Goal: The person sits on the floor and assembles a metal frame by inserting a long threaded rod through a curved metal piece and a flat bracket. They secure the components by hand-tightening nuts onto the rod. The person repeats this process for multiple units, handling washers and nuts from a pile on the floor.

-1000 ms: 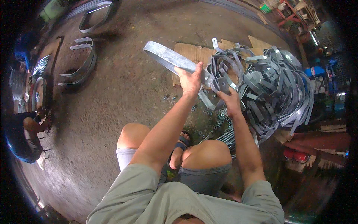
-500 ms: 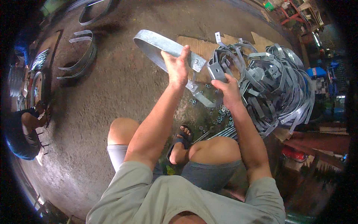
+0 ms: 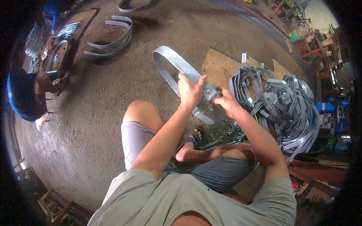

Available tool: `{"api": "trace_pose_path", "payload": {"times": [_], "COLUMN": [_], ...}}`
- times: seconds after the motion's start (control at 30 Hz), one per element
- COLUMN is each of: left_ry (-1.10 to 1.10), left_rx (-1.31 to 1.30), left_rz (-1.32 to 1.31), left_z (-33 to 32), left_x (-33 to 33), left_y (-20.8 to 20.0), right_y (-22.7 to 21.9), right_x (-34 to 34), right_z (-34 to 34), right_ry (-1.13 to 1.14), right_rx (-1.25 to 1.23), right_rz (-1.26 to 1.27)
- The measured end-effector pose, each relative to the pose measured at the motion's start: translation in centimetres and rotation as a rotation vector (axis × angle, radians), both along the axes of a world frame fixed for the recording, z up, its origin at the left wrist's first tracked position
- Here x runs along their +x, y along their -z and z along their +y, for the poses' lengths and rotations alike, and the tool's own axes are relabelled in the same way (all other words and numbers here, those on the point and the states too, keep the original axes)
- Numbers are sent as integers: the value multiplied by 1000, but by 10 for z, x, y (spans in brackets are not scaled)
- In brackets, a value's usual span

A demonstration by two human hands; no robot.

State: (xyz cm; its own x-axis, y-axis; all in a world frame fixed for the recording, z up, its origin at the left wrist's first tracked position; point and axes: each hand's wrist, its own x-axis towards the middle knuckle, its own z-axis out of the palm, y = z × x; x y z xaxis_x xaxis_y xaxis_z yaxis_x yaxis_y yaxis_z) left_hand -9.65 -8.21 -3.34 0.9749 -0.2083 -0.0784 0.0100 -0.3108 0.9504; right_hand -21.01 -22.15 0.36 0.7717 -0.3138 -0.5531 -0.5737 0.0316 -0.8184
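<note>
I sit on the ground holding a curved band of galvanised steel (image 3: pixel 171 64) in front of my knees. My left hand (image 3: pixel 189 90) grips its upper strip near the end. My right hand (image 3: pixel 225 103) pinches that same end where the strips meet, at a flat tab with a hole (image 3: pixel 209 91). The band's loop points up and to the left, off the floor. Whether a bolt sits between my right fingers I cannot tell.
A big tangled pile of similar steel bands (image 3: pixel 281 107) lies to my right beside a cardboard sheet (image 3: pixel 218 66). Loose nuts and a spanner (image 3: pixel 213 142) lie by my foot. Finished bands (image 3: pixel 113 39) rest farther left, near another person in blue (image 3: pixel 24 94).
The band has swung from pointing far left to closer in front of me. Both hands have come together at its end, and my view has shifted.
</note>
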Motion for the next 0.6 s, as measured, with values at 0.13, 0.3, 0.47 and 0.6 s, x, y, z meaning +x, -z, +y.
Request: {"api": "trace_pose_path", "payload": {"times": [0.13,0.3,0.47,0.6], "left_ry": [-83,247,593,518], "left_rx": [288,403,439,458], "left_rz": [-365,-752,-647,-684], "left_z": [0,1,-21,-27], "left_x": [-16,-2,14,8], "left_y": [-9,-17,-22,-17], "right_y": [-1,-17,14,3], "right_x": [-27,-35,-46,-41], "right_z": [-5,22,0,5], "right_ry": [84,48,127,91], "right_rx": [291,73,22,87], "right_rz": [4,80,89,48]}}
